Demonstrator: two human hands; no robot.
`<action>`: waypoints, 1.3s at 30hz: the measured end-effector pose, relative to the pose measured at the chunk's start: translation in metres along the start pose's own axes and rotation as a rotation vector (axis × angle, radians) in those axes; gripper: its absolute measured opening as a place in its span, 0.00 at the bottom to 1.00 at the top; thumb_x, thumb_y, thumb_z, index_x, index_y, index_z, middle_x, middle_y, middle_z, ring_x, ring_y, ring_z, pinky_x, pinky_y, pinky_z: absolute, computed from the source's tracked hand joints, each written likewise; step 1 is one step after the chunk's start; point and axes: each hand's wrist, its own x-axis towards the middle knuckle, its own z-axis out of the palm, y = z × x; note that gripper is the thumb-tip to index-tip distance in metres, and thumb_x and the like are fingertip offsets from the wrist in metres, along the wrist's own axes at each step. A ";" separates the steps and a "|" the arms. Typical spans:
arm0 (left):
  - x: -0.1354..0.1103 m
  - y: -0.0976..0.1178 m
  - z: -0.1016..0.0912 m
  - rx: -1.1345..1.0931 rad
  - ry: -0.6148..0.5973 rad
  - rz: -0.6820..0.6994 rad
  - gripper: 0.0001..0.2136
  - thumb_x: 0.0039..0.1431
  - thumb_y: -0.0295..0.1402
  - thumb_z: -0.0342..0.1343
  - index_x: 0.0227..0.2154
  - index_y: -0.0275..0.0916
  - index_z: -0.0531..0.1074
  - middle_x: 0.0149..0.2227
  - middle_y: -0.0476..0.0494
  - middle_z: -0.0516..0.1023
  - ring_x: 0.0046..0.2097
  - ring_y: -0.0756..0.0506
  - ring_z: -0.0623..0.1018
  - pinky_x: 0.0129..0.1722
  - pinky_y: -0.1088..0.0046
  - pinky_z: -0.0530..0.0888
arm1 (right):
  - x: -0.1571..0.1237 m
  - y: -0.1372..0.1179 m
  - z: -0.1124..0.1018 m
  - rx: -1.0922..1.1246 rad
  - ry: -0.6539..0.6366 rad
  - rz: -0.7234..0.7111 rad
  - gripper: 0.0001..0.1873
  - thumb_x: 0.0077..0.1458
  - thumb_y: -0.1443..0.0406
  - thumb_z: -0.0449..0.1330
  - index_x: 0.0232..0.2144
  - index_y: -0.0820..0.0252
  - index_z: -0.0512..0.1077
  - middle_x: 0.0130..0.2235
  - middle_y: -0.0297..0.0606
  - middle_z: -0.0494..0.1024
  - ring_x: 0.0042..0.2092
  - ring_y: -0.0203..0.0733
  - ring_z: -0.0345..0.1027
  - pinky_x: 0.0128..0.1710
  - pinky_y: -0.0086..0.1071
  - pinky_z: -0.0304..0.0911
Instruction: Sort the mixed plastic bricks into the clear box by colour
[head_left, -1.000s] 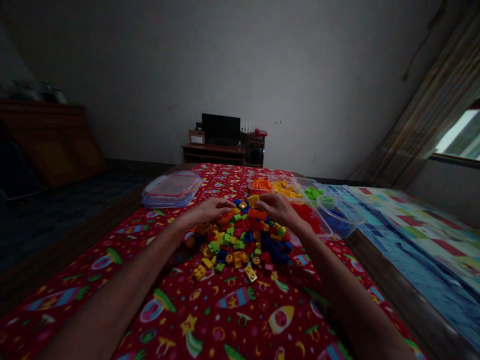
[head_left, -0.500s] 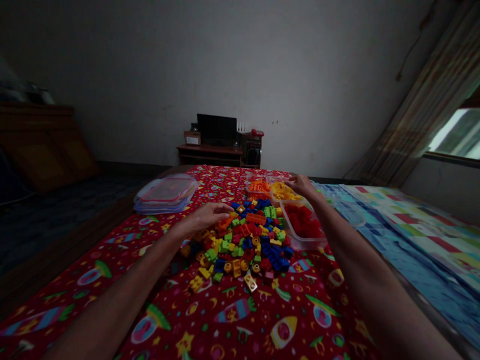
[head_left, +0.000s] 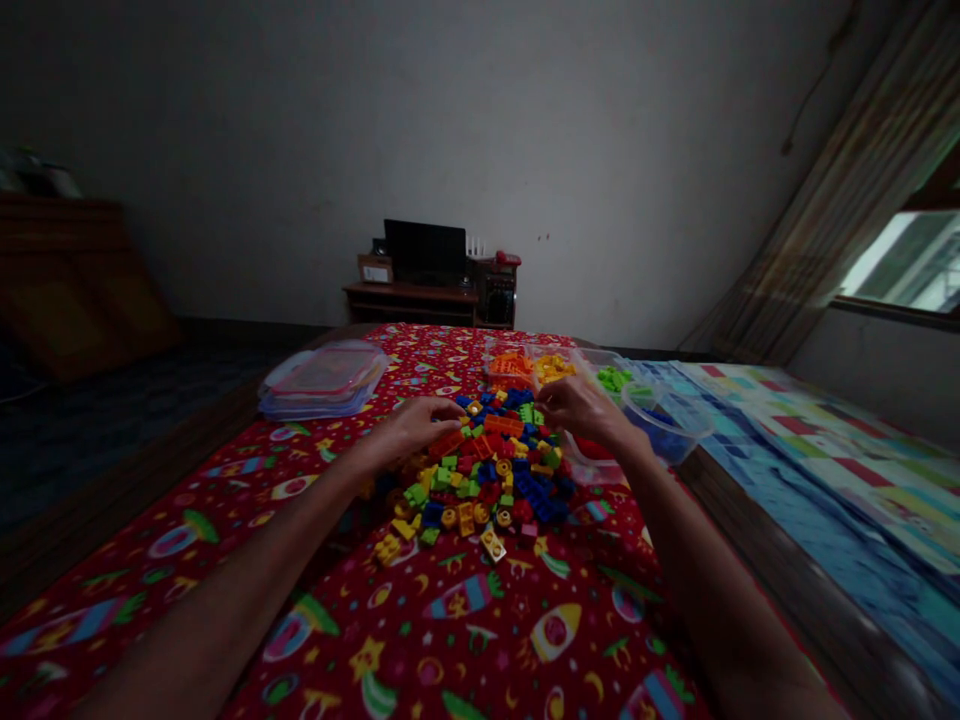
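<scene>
At the left of the frame a stack of lids (head_left: pixel 330 380) lies on the red patterned cloth (head_left: pixel 420 640) covering the tabletop. Nearer the middle, the left hand (head_left: pixel 418 424) rests by the left upper edge of the pile of toy bricks (head_left: pixel 471 488), its thumb and fingers slightly apart; I cannot tell whether that grip has a brick. The mixed pile fills the centre. To its right, the right hand (head_left: pixel 583 408) has just come back to the pile's upper right edge, which puts the work at the loose bricks again; its fingers are bunched, and what they hold, if anything, cannot be made out. Half a second ago it was over the yellow pieces (head_left: pixel 553 367), which now show beside the orange pieces (head_left: pixel 511 365). Further right, the green pieces (head_left: pixel 614 379) and round blue tub (head_left: pixel 694 433) are uncovered, while the red pieces (head_left: pixel 592 447) are now partly hidden.
</scene>
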 end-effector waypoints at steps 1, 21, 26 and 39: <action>0.000 0.004 0.000 0.052 0.022 0.019 0.16 0.50 0.42 0.56 0.37 0.37 0.78 0.41 0.42 0.80 0.43 0.41 0.77 0.45 0.66 0.73 | -0.004 -0.005 -0.002 -0.019 -0.035 0.004 0.09 0.51 0.71 0.56 0.29 0.63 0.77 0.25 0.36 0.75 0.25 0.33 0.61 0.26 0.27 0.51; -0.005 0.017 0.029 0.386 -0.082 0.202 0.07 0.51 0.32 0.56 0.33 0.38 0.74 0.33 0.45 0.76 0.36 0.44 0.74 0.37 0.72 0.69 | 0.000 -0.004 0.051 -0.155 -0.117 -0.155 0.11 0.55 0.70 0.56 0.40 0.58 0.75 0.37 0.41 0.78 0.38 0.38 0.69 0.33 0.27 0.55; -0.005 0.020 0.024 0.291 -0.070 0.172 0.14 0.48 0.33 0.57 0.40 0.40 0.73 0.34 0.48 0.75 0.35 0.46 0.73 0.34 0.74 0.68 | -0.001 -0.007 0.044 -0.063 -0.145 -0.223 0.18 0.51 0.74 0.57 0.43 0.56 0.76 0.35 0.38 0.78 0.35 0.36 0.68 0.33 0.27 0.56; 0.001 0.009 0.028 -0.192 -0.034 0.039 0.22 0.44 0.41 0.61 0.44 0.39 0.74 0.39 0.46 0.80 0.40 0.44 0.78 0.42 0.67 0.74 | 0.002 0.000 0.041 -0.042 -0.072 -0.257 0.11 0.54 0.72 0.56 0.40 0.63 0.72 0.32 0.39 0.75 0.31 0.33 0.62 0.28 0.26 0.49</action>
